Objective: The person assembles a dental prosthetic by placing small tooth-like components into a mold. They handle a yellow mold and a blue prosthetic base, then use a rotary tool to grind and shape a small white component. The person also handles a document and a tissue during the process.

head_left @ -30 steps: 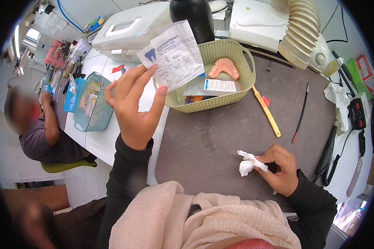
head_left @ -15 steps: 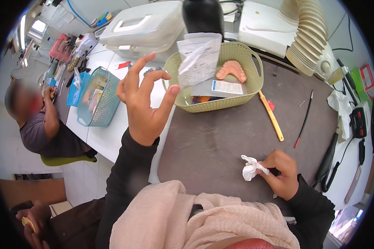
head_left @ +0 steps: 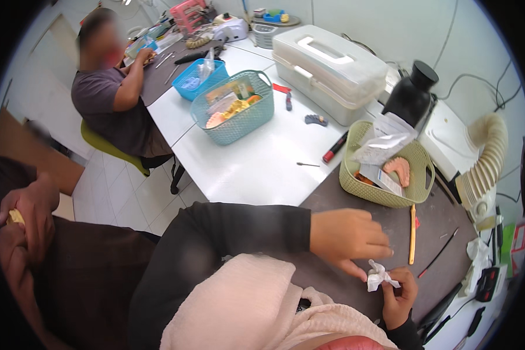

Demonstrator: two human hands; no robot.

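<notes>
A crumpled white tissue (head_left: 380, 275) is pinched between the thumb and fingers of my right hand (head_left: 401, 296), low over the brown work mat (head_left: 326, 205). My left hand (head_left: 353, 236) reaches across from the left, just above the tissue, its fingers stretched out and its thumb apart. The thumb tip comes close to the tissue's left edge; whether it touches, I cannot tell. Beyond my hands lie a yellow-handled tool (head_left: 412, 236) and a thin dark stick with a red end (head_left: 439, 252). A green basket (head_left: 385, 198) holds a pink dental model (head_left: 398, 170) and a plastic bag (head_left: 385, 140).
On the white table (head_left: 245, 169) stand a teal basket (head_left: 233, 128), a blue basket (head_left: 199, 77) and a clear lidded box (head_left: 329, 70). A black bottle (head_left: 411, 96) and a ribbed hose (head_left: 489, 154) are behind the green basket. People sit at far left and near left.
My left hand has come down from its raised place near the green basket to beside the tissue. My right hand still grips the tissue. The view has turned left.
</notes>
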